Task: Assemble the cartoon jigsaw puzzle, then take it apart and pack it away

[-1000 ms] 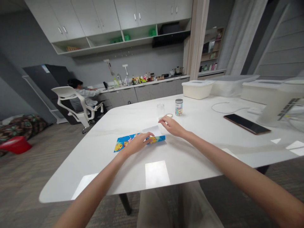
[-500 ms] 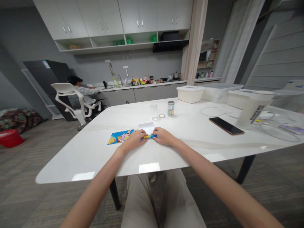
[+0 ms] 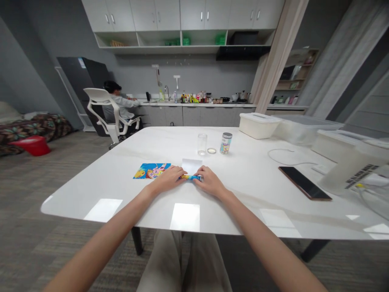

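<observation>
A colourful cartoon-printed paper sheet (image 3: pixel 151 170) lies on the white table (image 3: pixel 237 194), its right part folded over so a white flap (image 3: pixel 191 166) shows. My left hand (image 3: pixel 168 180) and my right hand (image 3: pixel 208 183) rest side by side on the folded edge, fingers curled and pressing on the paper. A clear empty glass (image 3: pixel 201 144), a small round lid (image 3: pixel 211 151) and a small printed jar (image 3: pixel 225 143) stand just beyond the paper.
A dark phone (image 3: pixel 304 188) and a white cable (image 3: pixel 282 156) lie to the right, with lidded white plastic bins (image 3: pixel 258 125) and a white appliance (image 3: pixel 349 170) behind. Another person sits in a white chair (image 3: pixel 105 113) at the far kitchen counter.
My right hand came back from near the glass to the paper's folded edge beside my left hand. The view has swung, so the table now sits more square.
</observation>
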`<action>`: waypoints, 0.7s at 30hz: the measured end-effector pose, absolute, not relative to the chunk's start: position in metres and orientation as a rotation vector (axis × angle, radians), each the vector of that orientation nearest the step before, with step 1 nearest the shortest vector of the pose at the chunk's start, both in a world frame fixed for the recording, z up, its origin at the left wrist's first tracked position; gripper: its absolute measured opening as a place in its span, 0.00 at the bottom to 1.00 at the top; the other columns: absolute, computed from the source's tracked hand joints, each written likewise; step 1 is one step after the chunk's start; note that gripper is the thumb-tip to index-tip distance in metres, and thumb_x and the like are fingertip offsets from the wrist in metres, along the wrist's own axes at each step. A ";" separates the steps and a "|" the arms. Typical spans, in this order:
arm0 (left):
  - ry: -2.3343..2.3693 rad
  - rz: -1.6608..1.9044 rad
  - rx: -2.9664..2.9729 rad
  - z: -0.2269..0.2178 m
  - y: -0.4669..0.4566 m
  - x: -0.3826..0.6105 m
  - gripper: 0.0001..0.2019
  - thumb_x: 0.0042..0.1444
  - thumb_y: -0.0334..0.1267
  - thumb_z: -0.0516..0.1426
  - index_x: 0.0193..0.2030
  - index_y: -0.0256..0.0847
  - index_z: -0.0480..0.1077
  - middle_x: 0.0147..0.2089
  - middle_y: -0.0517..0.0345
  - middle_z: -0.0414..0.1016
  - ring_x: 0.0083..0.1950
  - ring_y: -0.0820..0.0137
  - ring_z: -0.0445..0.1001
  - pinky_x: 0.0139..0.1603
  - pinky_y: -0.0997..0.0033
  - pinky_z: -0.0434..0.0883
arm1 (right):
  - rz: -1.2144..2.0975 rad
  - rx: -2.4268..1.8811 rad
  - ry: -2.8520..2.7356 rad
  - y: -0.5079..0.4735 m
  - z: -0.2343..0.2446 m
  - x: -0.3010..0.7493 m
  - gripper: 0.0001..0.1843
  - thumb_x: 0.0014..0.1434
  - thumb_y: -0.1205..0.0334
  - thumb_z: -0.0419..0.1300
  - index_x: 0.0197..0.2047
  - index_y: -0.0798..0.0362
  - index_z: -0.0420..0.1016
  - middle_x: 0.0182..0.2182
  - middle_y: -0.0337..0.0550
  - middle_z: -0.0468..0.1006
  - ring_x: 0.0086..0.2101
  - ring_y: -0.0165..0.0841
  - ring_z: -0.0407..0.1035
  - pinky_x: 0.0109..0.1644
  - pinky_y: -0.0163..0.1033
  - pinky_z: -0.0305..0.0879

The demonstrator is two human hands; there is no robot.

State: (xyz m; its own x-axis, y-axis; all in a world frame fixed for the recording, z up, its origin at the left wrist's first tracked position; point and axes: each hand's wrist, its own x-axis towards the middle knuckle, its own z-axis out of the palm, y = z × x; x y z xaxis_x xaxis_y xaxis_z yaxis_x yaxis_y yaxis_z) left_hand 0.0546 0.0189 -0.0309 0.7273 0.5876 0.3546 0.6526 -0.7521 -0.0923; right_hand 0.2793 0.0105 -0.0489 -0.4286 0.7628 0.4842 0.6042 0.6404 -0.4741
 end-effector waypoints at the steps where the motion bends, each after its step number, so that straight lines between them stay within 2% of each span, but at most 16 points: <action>1: -0.977 -0.452 -2.722 -0.031 0.019 0.055 0.11 0.66 0.40 0.51 0.47 0.37 0.70 0.42 0.52 0.76 0.44 0.65 0.73 0.49 0.64 0.65 | 0.307 -1.088 -2.160 0.009 -0.049 0.279 0.05 0.57 0.65 0.61 0.38 0.53 0.77 0.37 0.44 0.71 0.40 0.36 0.67 0.48 0.43 0.66; 4: -0.954 -0.430 -2.733 -0.031 0.020 0.056 0.11 0.67 0.40 0.50 0.44 0.38 0.70 0.40 0.54 0.76 0.43 0.66 0.73 0.48 0.65 0.65 | 0.312 -1.129 -2.145 0.006 -0.050 0.278 0.05 0.58 0.65 0.60 0.38 0.53 0.76 0.36 0.44 0.71 0.40 0.35 0.67 0.47 0.42 0.65; 7: -0.970 -0.445 -2.738 -0.030 0.020 0.056 0.11 0.67 0.40 0.50 0.40 0.38 0.70 0.39 0.54 0.75 0.42 0.66 0.73 0.47 0.65 0.65 | 0.335 -1.131 -2.137 0.004 -0.049 0.278 0.08 0.59 0.65 0.59 0.43 0.53 0.73 0.35 0.42 0.72 0.38 0.34 0.67 0.43 0.40 0.65; 13: -0.973 -0.453 -2.762 -0.032 0.022 0.058 0.10 0.66 0.37 0.49 0.42 0.39 0.71 0.40 0.53 0.75 0.44 0.64 0.73 0.46 0.64 0.65 | 0.193 -1.110 -2.224 0.005 -0.048 0.279 0.01 0.59 0.66 0.59 0.37 0.53 0.70 0.33 0.42 0.72 0.37 0.34 0.66 0.43 0.40 0.63; 18: -1.051 -0.532 -2.772 -0.035 0.024 0.058 0.09 0.65 0.35 0.51 0.47 0.39 0.71 0.44 0.50 0.76 0.47 0.62 0.73 0.49 0.63 0.65 | -0.002 -1.046 -2.300 0.005 -0.051 0.279 0.07 0.57 0.68 0.59 0.41 0.54 0.70 0.37 0.45 0.71 0.39 0.36 0.65 0.46 0.42 0.63; 21: -1.100 -0.590 -2.773 -0.035 0.024 0.056 0.09 0.64 0.34 0.52 0.48 0.38 0.71 0.45 0.48 0.77 0.48 0.61 0.74 0.49 0.62 0.65 | -0.042 -1.113 -2.275 0.004 -0.051 0.278 0.08 0.56 0.72 0.57 0.39 0.55 0.69 0.35 0.44 0.70 0.37 0.35 0.64 0.45 0.41 0.63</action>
State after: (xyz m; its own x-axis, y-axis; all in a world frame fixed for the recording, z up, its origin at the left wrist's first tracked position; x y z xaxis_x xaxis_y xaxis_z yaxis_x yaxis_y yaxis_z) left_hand 0.0559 0.0244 -0.0350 0.6638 0.6387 0.3892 0.6775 -0.7339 0.0489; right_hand 0.2780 0.0039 -0.0514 -0.4687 0.7090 0.5269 0.7282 0.6478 -0.2239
